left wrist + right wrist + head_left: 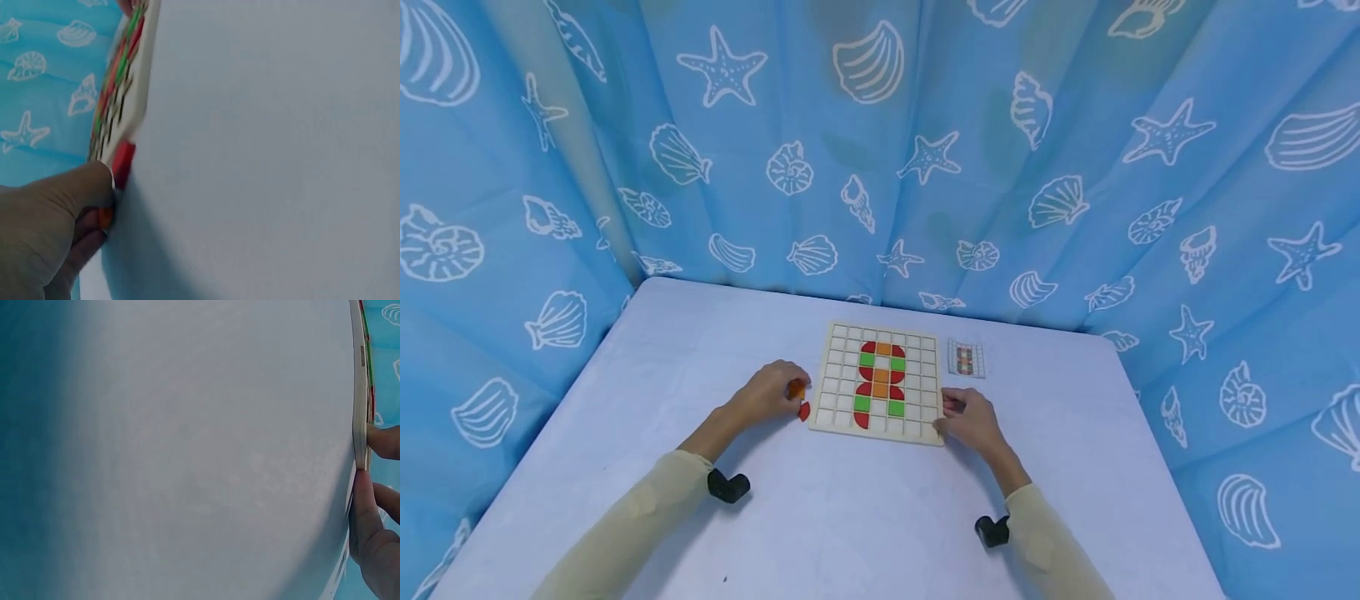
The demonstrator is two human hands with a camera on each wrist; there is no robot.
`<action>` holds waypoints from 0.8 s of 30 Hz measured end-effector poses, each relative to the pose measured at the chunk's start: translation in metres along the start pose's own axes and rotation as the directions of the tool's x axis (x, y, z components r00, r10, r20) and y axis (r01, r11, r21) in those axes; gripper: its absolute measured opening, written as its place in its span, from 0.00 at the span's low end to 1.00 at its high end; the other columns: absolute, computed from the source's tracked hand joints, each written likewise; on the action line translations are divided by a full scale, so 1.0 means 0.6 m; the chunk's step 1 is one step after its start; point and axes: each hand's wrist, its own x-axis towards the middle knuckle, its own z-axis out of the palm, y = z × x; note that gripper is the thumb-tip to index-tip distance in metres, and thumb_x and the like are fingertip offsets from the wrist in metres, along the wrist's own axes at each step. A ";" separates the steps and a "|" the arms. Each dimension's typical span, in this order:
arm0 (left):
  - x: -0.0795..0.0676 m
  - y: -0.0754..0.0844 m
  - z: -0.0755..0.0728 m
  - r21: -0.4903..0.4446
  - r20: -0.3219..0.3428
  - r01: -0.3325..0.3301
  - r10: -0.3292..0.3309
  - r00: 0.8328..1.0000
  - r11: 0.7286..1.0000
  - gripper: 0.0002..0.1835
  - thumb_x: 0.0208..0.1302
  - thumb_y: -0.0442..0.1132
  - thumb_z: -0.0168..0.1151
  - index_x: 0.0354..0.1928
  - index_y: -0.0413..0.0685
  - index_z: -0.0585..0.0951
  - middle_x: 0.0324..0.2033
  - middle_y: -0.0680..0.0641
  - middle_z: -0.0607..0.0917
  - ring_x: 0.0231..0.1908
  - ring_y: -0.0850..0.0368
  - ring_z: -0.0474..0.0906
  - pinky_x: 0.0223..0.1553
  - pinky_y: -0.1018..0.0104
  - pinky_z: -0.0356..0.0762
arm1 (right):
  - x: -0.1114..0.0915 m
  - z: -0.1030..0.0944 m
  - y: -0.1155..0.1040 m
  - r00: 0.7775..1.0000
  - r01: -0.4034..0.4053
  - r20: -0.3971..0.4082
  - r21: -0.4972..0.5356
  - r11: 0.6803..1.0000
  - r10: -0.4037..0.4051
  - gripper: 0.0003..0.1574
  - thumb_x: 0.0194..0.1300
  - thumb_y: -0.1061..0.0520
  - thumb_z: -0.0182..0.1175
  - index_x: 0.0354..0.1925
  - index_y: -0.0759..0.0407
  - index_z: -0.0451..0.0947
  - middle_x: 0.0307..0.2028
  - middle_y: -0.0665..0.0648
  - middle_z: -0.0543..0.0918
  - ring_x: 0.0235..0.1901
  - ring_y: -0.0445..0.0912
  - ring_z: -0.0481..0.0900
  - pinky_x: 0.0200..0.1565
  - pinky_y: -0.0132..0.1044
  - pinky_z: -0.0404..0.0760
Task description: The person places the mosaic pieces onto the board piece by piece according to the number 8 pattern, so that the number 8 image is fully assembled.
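Note:
My left hand (769, 392) is at the left side of a wooden grid board (837, 400), fingers curled around an orange tile (795, 389). Right at its fingertips is a red quarter-round tile (805, 411); in the left wrist view the thumb overlaps this red tile (124, 164), and the orange tile (105, 217) shows between the fingers. Red, green and orange tiles (881, 385) form a figure in the board's squares. My right hand (973, 419) grips the board's right edge, thumb and fingers at its rim (360, 419).
A small pattern card (966, 358) with a grid and a coloured figure lies beyond the right hand. The white table (850, 517) carries everything, with a blue shell-print curtain (880, 150) around its back and sides. Black wrist devices (727, 486) sit at both sleeves.

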 end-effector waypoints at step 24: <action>0.021 0.124 0.044 -0.039 0.045 -0.262 0.264 0.963 0.964 0.17 0.54 0.37 0.72 0.48 0.44 0.84 0.43 0.51 0.83 0.42 0.58 0.73 0.48 0.66 0.77 | 0.003 0.004 -0.001 1.000 -0.009 -0.009 -0.019 1.000 0.009 0.38 0.51 0.61 0.72 0.61 0.63 0.75 0.46 0.58 0.77 0.47 0.51 0.75 0.52 0.44 0.77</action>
